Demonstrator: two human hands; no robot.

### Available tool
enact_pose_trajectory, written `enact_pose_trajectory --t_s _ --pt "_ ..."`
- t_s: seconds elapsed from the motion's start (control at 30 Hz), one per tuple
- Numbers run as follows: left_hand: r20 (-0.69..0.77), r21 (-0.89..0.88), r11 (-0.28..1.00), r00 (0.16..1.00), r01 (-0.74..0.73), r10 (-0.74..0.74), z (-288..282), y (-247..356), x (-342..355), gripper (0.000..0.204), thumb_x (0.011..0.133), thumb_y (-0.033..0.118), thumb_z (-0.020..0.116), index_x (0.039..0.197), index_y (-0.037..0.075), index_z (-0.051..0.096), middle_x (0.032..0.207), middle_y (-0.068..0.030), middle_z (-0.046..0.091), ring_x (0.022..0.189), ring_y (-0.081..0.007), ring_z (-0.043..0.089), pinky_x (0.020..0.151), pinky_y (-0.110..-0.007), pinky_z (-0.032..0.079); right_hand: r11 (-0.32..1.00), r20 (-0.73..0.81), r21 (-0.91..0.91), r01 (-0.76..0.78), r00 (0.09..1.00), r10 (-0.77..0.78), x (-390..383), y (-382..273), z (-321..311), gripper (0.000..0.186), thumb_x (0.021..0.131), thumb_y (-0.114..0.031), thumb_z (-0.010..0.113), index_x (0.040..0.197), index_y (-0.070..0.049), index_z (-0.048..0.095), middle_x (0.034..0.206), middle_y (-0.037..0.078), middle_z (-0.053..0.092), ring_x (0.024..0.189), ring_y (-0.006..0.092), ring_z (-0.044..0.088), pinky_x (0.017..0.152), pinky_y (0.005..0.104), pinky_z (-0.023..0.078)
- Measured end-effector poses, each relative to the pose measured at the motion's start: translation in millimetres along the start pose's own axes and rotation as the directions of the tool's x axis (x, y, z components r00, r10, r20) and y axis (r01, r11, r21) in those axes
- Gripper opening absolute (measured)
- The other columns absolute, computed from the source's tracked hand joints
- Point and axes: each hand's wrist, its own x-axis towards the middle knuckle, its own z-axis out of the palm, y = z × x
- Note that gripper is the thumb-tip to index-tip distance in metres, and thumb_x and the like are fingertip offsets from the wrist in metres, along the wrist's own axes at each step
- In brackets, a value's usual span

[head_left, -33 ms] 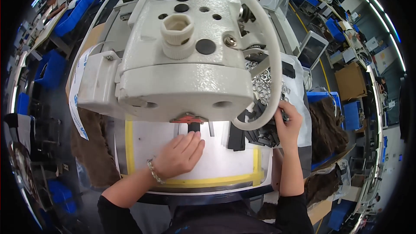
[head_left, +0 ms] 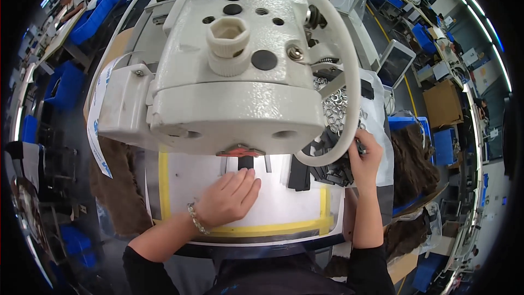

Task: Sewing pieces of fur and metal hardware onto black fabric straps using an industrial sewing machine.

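Observation:
A large white sewing machine head (head_left: 234,104) hangs over a white work plate (head_left: 284,207) edged with yellow tape. Below its red-marked front edge, a short black strip (head_left: 246,162) lies between two thin metal bars. My left hand (head_left: 228,198) rests on the plate, fingers stretched out together, their tips at the strip's near end. Right of the machine, my right hand (head_left: 367,158) is at a heap of short black strip pieces (head_left: 330,169). Its thumb and fingers are closed round a small black piece, partly hidden by the fingers.
Silver metal rings (head_left: 334,104) lie behind the heap on a white sheet (head_left: 381,125). A longer black strip (head_left: 299,173) is beside the heap. A curved white tube (head_left: 352,76) arches near my right hand. Brown furry material (head_left: 415,155) sits in a blue bin at the right.
The machine sits slightly farther right and lower in the picture. Both hands keep nearly the same places and poses.

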Motion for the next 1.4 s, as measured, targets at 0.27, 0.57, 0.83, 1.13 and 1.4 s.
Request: enact_pose_trajectory --t_s 0.27,0.57,0.83,1.13,1.4 --pt "0.159 -0.143 0.964 0.966 0.226 -0.203 3.7 2.0 6.3 0.05 0.075 0.027 0.069 0.113 -0.004 0.059 0.113 -0.0201 0.058 0.107 -0.0295 0.054 0.094 -0.039 0.043 0.996 0.018 0.044 -0.073 0.997 0.072 -3.7 3.5 6.9 0.025 0.082 0.005 0.063 0.104 -0.006 0.07 0.091 0.008 0.071 0.084 0.0191 0.064 0.079 0.0286 0.048" --pt "0.196 -0.192 0.947 0.956 0.256 -0.219 6.0 0.8 5.9 0.056 0.076 0.029 0.069 0.12 -0.003 0.056 0.118 -0.0183 0.055 0.108 -0.0297 0.051 0.097 -0.04 0.04 0.99 -0.011 0.109 -0.093 0.995 0.094 -3.5 -0.9 7.6 0.034 0.081 0.007 0.063 0.113 -0.005 0.067 0.092 0.008 0.071 0.082 0.0159 0.063 0.082 0.0276 0.046" --pt "0.197 -0.172 0.948 0.953 0.267 -0.232 7.7 4.3 3.0 0.055 0.08 0.032 0.066 0.124 0.0 0.055 0.125 -0.0224 0.052 0.118 -0.0333 0.048 0.105 -0.043 0.035 0.929 0.176 -0.242 0.279 0.954 -0.241 -1.5 -17.7 5.1 0.036 0.079 -0.004 0.068 0.114 -0.012 0.066 0.105 0.004 0.068 0.097 0.017 0.062 0.103 0.0401 0.025" --pt "0.217 -0.179 0.935 0.939 0.306 -0.266 9.4 6.9 1.0 0.056 0.082 0.03 0.064 0.129 0.004 0.053 0.132 -0.0225 0.05 0.124 -0.0353 0.046 0.106 -0.045 0.034 0.887 0.333 -0.316 0.336 0.915 -0.228 -5.7 -20.2 9.0 0.038 0.079 -0.013 0.071 0.116 -0.017 0.065 0.117 0.002 0.063 0.111 0.0194 0.057 0.107 0.051 0.016" --pt "0.228 -0.185 0.932 0.936 0.311 -0.267 9.5 6.2 2.7 0.055 0.08 0.031 0.065 0.127 0.005 0.055 0.132 -0.0223 0.05 0.123 -0.035 0.047 0.106 -0.047 0.033 0.886 0.363 -0.31 0.345 0.904 -0.225 -7.2 -18.7 10.4 0.038 0.078 -0.014 0.072 0.115 -0.018 0.066 0.118 0.001 0.063 0.113 0.0186 0.056 0.107 0.0523 0.017"
